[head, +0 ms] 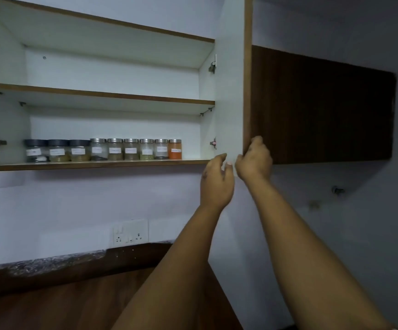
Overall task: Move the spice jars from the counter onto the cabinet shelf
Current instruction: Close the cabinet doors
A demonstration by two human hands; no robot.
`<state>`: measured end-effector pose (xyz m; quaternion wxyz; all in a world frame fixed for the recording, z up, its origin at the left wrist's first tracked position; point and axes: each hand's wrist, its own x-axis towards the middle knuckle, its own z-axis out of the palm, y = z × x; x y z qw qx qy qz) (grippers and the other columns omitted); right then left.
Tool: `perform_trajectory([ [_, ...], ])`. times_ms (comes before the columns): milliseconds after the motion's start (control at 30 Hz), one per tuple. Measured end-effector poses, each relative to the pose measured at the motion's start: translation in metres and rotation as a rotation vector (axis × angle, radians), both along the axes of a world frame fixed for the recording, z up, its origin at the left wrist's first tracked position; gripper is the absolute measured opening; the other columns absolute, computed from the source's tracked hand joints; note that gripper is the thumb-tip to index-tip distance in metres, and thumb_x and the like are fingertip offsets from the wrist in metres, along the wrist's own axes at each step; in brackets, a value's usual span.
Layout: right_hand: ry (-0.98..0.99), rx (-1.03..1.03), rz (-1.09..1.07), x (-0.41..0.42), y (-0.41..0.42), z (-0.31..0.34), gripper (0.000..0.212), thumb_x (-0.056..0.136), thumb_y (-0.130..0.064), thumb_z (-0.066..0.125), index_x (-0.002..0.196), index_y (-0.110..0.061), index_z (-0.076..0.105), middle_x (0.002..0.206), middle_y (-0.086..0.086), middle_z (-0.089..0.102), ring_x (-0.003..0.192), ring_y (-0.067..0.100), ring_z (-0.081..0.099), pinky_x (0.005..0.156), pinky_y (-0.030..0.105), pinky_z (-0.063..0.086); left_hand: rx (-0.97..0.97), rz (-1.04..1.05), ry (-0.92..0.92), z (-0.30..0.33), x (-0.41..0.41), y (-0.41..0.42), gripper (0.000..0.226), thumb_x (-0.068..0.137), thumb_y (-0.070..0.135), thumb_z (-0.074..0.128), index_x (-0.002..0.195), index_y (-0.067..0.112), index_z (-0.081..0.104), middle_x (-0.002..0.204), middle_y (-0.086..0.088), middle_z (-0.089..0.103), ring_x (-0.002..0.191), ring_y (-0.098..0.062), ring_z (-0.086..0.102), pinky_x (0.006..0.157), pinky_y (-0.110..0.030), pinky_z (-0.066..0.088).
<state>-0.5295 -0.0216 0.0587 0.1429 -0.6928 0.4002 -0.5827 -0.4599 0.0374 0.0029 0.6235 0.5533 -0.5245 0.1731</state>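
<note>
Now, nearest the camera, two forearms are reaching up from five o'clock. The right hand [255, 160] is curling its fingers round the lower edge of the open cabinet door [231, 91], gripping it; the left hand [217, 179] is hovering just beside it at eight o'clock, fingers loosely bent and holding nothing. Farther off, at nine o'clock of the hands, nine spice jars [102, 150] are standing in a row on the cabinet shelf [98, 165]. The moving looks finished, and closing seems to be the step in hand; the next move is calling for a swing of the door leftward, with the left hand kept clear.
</note>
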Motion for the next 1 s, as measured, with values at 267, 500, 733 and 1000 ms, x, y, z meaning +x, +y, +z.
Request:
perform_trajectory([
  [267, 0.14, -0.361, 0.051, 0.109, 0.05, -0.017, 0.027, 0.098, -0.015, 0.049, 0.124, -0.008, 0.048, 0.119, 0.013, 0.056, 0.105, 0.027, 0.059, 0.077, 0.029, 0.05, 0.012, -0.077, 0.16, 0.021, 0.095, 0.044, 0.041, 0.103, 0.018, 0.04, 0.144, 0.015, 0.045, 0.144, -0.003, 0.051, 0.131, -0.014, 0.048, 0.111, -0.036, 0.041],
  [500, 0.198, -0.509, 0.296, 0.227, 0.043, -0.045, 0.067, 0.1, -0.019, 0.047, 0.155, -0.007, 0.01, 0.162, 0.012, 0.011, 0.15, 0.026, 0.009, 0.121, 0.037, 0.018, 0.011, 0.187, 0.03, 0.018, 0.195, 0.05, 0.044, 0.1, 0.015, 0.037, 0.143, 0.018, 0.047, 0.133, -0.005, 0.05, 0.115, -0.013, 0.054, 0.099, -0.023, 0.046],
  [733, 0.357, -0.64, 0.315, 0.352, 0.015, -0.049, 0.081, 0.098, -0.029, 0.044, 0.153, -0.006, -0.01, 0.161, 0.01, -0.018, 0.145, 0.019, -0.022, 0.121, 0.038, -0.004, 0.018, 0.338, -0.004, 0.026, 0.316, 0.034, 0.035, 0.103, 0.014, 0.041, 0.135, 0.009, 0.053, 0.117, 0.002, 0.038, 0.109, -0.013, 0.051, 0.08, 0.002, 0.035],
  [1000, 0.392, -0.633, 0.238, 0.462, -0.018, -0.045, 0.081, 0.096, -0.025, 0.045, 0.148, -0.007, -0.016, 0.161, 0.01, -0.013, 0.144, 0.018, -0.02, 0.116, 0.035, -0.011, 0.196, 0.415, -0.073, 0.039, 0.42, 0.008, 0.036, 0.102, 0.015, 0.042, 0.136, 0.016, 0.054, 0.108, -0.002, 0.039, 0.08, -0.006, 0.047, 0.088, -0.024, 0.045],
])
